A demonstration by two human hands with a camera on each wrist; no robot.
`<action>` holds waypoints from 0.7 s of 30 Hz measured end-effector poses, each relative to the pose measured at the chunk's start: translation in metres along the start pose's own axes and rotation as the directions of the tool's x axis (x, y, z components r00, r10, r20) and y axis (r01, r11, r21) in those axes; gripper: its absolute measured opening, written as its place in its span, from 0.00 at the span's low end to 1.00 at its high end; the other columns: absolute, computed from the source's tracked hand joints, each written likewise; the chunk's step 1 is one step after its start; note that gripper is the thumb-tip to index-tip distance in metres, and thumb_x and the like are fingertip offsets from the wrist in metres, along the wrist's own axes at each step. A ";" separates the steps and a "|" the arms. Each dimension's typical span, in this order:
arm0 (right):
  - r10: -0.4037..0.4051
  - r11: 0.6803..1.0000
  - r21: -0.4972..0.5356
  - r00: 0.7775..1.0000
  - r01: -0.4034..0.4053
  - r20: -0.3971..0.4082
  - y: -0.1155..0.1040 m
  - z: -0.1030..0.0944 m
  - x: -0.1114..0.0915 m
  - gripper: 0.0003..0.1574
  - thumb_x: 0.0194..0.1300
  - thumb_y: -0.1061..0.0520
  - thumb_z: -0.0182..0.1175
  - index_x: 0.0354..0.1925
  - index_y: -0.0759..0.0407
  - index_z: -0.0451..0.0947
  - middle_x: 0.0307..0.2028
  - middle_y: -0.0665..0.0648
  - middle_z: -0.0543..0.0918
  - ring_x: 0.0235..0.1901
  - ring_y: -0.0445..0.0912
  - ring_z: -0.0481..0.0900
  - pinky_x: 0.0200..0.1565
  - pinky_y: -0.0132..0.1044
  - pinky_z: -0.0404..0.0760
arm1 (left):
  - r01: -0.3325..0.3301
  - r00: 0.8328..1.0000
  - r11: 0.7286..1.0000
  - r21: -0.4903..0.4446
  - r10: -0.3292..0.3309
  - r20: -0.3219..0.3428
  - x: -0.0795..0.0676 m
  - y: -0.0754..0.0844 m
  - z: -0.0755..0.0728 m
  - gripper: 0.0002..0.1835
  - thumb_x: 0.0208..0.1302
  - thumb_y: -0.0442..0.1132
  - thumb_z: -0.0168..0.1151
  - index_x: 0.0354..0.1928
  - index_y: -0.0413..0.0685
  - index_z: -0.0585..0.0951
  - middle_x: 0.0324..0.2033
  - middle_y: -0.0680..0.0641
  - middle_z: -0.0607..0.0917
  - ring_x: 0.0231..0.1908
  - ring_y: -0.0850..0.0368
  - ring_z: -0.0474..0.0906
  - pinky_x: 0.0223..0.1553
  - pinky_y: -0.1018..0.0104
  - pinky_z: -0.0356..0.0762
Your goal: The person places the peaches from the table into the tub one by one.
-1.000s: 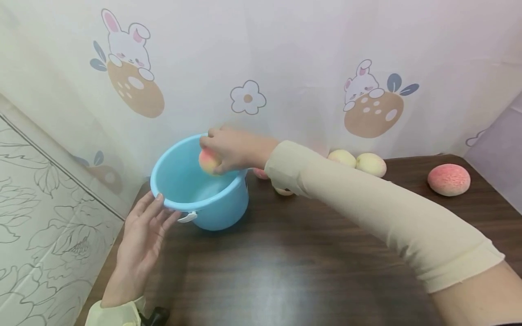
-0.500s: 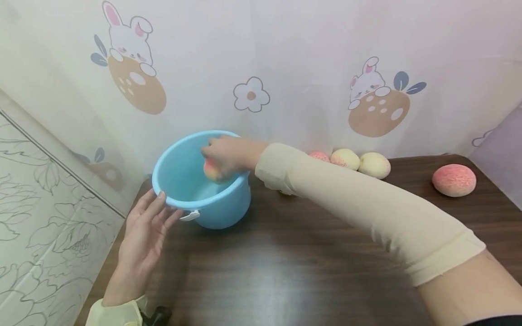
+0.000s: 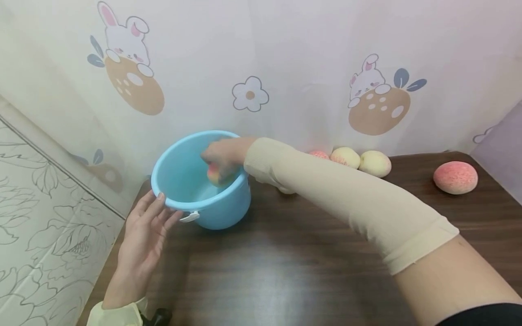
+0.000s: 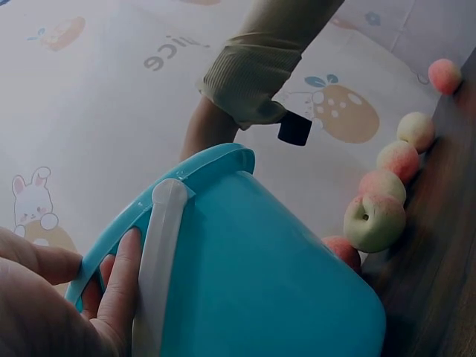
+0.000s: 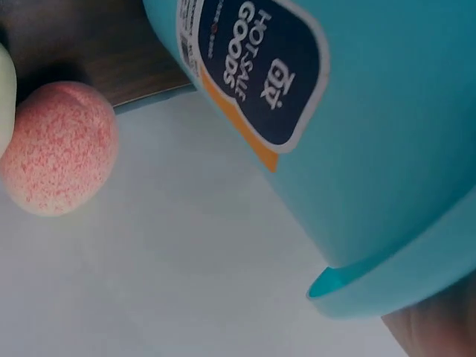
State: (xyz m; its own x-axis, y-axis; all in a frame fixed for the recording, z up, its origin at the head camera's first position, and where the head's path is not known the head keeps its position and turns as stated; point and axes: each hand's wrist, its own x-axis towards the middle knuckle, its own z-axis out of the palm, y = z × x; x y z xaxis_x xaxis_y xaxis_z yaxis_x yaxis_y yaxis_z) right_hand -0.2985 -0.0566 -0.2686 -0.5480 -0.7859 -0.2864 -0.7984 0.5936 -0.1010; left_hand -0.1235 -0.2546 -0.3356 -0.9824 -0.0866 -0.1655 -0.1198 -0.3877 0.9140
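Observation:
A light blue bucket (image 3: 222, 213) with a white handle (image 3: 190, 217) stands at the back left of the table. My left hand (image 3: 142, 235) grips its near left rim; in the left wrist view the rim (image 4: 111, 245) runs between thumb and fingers. My right hand (image 3: 223, 154), slightly blurred, reaches over the far right rim and down inside. It holds a pink-and-yellow peach (image 3: 214, 175) below rim level. In the right wrist view the bucket wall (image 5: 387, 134) and its label hide most of that hand and the peach.
Beside the bucket, several peaches lie along the back, including a pale one (image 3: 375, 164) and a pink one (image 3: 319, 155); my right sleeve partly covers this group. A red peach (image 3: 455, 177) sits apart at the right. A printed curtain (image 3: 302, 104) hangs behind the dark wooden table (image 3: 285, 262).
My right hand has lowered the peach from around rim height deeper into the bucket. The left hand keeps its hold on the rim, and the bucket has stayed in place.

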 end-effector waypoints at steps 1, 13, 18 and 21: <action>0.002 1.000 0.006 1.000 -0.002 0.011 0.001 0.001 0.001 0.20 0.64 0.52 0.70 0.52 0.50 0.74 0.46 0.50 0.79 0.46 0.46 0.76 0.49 0.35 0.79 | 0.001 1.000 1.000 0.002 -0.001 -0.001 0.000 0.000 0.000 0.39 0.79 0.40 0.57 0.82 0.49 0.49 0.75 0.48 0.63 0.59 0.63 0.84 0.59 0.68 0.87; 0.086 0.992 0.083 0.989 -0.096 0.118 -0.004 0.000 -0.009 0.16 0.67 0.49 0.70 0.49 0.47 0.75 0.46 0.49 0.79 0.48 0.46 0.74 0.50 0.36 0.79 | -0.029 1.000 1.000 0.008 0.029 0.003 0.001 -0.001 0.000 0.38 0.80 0.39 0.56 0.82 0.48 0.49 0.75 0.48 0.62 0.59 0.63 0.83 0.60 0.68 0.86; 0.155 0.976 0.123 0.972 -0.178 0.176 -0.010 0.001 -0.018 0.13 0.71 0.46 0.66 0.48 0.45 0.75 0.47 0.49 0.78 0.48 0.47 0.74 0.48 0.38 0.81 | -0.025 1.000 0.999 0.037 0.025 -0.001 0.001 -0.002 -0.001 0.38 0.80 0.40 0.56 0.82 0.48 0.50 0.76 0.49 0.62 0.60 0.63 0.83 0.60 0.68 0.86; 0.133 0.989 0.045 0.975 -0.143 0.176 -0.012 0.006 -0.014 0.15 0.72 0.42 0.65 0.50 0.45 0.76 0.47 0.48 0.79 0.48 0.46 0.74 0.49 0.37 0.80 | -0.017 1.000 0.999 0.039 0.017 -0.005 0.001 -0.002 -0.001 0.38 0.80 0.40 0.57 0.82 0.49 0.50 0.75 0.49 0.63 0.60 0.63 0.83 0.60 0.68 0.86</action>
State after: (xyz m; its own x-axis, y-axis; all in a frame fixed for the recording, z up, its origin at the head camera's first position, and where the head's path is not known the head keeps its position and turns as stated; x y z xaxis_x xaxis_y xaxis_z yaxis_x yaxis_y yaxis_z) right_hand -0.2792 -0.0516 -0.2689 -0.5968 -0.6574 -0.4601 -0.7001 0.7068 -0.1018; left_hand -0.1242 -0.2547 -0.3384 -0.9836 -0.0979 -0.1517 -0.1086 -0.3502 0.9304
